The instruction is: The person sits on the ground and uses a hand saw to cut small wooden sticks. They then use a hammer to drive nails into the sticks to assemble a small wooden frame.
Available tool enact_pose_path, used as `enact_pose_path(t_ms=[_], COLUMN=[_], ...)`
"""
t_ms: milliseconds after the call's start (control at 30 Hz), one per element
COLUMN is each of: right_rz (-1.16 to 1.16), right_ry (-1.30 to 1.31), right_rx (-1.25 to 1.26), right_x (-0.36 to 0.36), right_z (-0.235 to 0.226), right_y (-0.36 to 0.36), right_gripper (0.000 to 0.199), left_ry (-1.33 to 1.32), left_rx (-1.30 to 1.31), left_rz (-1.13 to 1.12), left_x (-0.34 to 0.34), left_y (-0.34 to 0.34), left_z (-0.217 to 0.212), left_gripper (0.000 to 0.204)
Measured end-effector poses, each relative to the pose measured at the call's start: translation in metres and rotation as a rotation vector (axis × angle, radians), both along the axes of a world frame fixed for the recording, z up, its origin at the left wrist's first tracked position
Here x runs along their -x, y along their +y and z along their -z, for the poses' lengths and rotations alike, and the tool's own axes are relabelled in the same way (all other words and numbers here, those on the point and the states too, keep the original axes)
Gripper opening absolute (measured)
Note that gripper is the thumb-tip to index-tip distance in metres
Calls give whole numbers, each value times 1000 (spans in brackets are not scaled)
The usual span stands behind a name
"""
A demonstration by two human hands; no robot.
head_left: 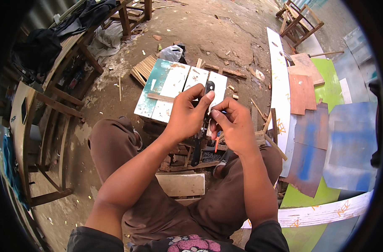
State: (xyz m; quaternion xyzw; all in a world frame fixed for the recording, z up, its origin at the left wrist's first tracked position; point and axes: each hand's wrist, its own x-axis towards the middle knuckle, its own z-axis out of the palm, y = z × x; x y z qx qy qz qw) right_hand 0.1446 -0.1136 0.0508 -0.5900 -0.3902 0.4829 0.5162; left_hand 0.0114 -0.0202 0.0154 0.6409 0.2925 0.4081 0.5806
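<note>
Mid-frame: left hand (187, 115) gripped around black tool handle (209, 87); right hand (235, 124) pinches something small, probably its blade, too hidden to tell. Painted plank board (170, 84) beyond.

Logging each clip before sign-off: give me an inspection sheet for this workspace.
Surface: white and teal painted plank board on dirt ground.
Job's things: slim black tool in left hand; what the right hand pinches is too small to tell.
Clutter: wood scraps, painted plywood sheets, grey plastic bag.
Hands: both closed together over the knees.
Cables: nothing seen.
Surroundings: wooden chair frames, curved wooden bench.
</note>
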Motion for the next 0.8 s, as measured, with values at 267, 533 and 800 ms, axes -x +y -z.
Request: enact_pose_path(t_ms=[267, 533, 800], right_rz=[26, 123, 136], right_ry=[-38, 33, -669], right_rx=[-336, -360, -690], right_x=[3, -3, 22], right_z=[1, 0, 4], right_y=[-9, -15, -15], right_gripper=[10, 7, 15], left_ry=[41, -406, -656], left_rx=[-32, 732, 851], left_rz=[-57, 102, 349], left_x=[-2, -2, 4], left_y=[8, 16, 21], left_z=[3, -1, 8], left_gripper=[39, 41, 50])
